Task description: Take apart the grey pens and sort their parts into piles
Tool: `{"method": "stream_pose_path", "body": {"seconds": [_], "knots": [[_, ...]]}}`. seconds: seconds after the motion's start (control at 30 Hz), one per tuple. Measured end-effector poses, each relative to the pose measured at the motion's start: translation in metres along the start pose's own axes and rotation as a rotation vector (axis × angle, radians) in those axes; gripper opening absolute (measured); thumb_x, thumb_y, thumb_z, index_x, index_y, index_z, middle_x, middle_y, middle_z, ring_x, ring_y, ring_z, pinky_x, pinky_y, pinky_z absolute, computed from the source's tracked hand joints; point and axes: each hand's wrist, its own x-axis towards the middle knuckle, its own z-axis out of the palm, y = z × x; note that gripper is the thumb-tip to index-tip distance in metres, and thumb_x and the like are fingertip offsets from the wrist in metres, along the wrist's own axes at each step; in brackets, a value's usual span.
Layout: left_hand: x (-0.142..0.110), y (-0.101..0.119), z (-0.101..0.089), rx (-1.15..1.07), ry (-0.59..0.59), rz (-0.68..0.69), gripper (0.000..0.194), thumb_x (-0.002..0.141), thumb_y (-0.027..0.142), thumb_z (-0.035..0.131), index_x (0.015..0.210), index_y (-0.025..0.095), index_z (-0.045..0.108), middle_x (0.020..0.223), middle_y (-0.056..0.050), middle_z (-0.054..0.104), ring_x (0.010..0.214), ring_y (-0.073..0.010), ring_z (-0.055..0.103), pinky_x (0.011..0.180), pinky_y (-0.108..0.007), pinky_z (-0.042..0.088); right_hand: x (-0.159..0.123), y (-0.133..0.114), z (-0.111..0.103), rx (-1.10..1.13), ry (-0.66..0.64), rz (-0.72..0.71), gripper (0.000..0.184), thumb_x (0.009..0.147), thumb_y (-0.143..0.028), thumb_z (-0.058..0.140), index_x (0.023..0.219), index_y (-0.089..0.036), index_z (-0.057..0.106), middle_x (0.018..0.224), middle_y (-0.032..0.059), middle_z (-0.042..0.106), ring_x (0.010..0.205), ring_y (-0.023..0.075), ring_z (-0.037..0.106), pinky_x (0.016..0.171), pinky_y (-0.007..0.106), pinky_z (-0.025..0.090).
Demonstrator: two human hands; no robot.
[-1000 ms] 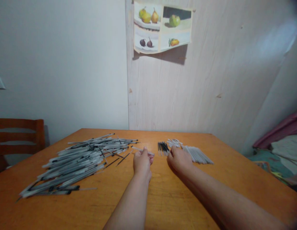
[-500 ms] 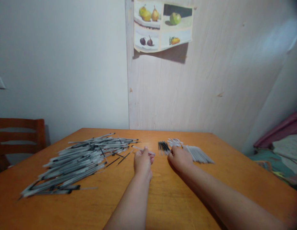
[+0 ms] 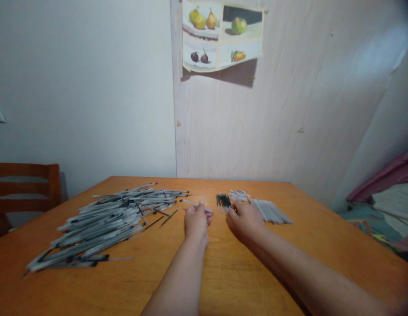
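Observation:
My left hand (image 3: 196, 222) is closed on a clear pen barrel (image 3: 193, 204) that points left toward a big heap of pens (image 3: 105, 221). My right hand (image 3: 245, 219) is closed too, resting on the table right beside a small bunch of black ink refills (image 3: 222, 201); what its fingers pinch is too small to make out. Behind and right of that hand lie a few white caps (image 3: 239, 195) and a neat row of clear barrels (image 3: 271, 212). Both forearms reach in from the bottom edge.
The work happens on an orange wooden table (image 3: 223, 272) set against a pale wall. A wooden chair (image 3: 26, 186) stands at the left. A fruit picture (image 3: 222, 36) hangs on the panel. Bedding (image 3: 384, 206) lies at the right.
My right hand has shifted slightly left, closer to the refills. The left hand has stayed put with the barrel.

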Motion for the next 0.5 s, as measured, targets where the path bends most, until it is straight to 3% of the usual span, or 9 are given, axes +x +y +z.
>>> {"method": "stream_pose_path", "body": {"seconds": [0.17,0.5], "knots": [[-0.006,0.001,0.002,0.037,-0.073,-0.01,0.032,0.084,0.044,0.07,0.086,0.017,0.053,0.069,-0.003,0.066,0.054,-0.0086,0.06,0.053,-0.018,0.048,-0.014,-0.014,-0.003,0.258,-0.026,-0.155,0.024,0.091,-0.036,0.049,0.081,-0.02,0.063,0.072,0.0025,0.066,0.068,0.0158,0.056,0.061,0.026,0.032],[-0.014,-0.002,0.005,0.085,-0.254,-0.015,0.029,0.086,0.042,0.068,0.086,0.017,0.052,0.073,-0.004,0.067,0.056,-0.0076,0.06,0.054,-0.017,0.048,-0.031,-0.013,-0.004,0.446,-0.019,-0.136,0.021,0.088,-0.036,0.057,0.078,-0.019,0.066,0.067,0.0,0.062,0.064,0.0132,0.049,0.06,0.023,0.031]]}}
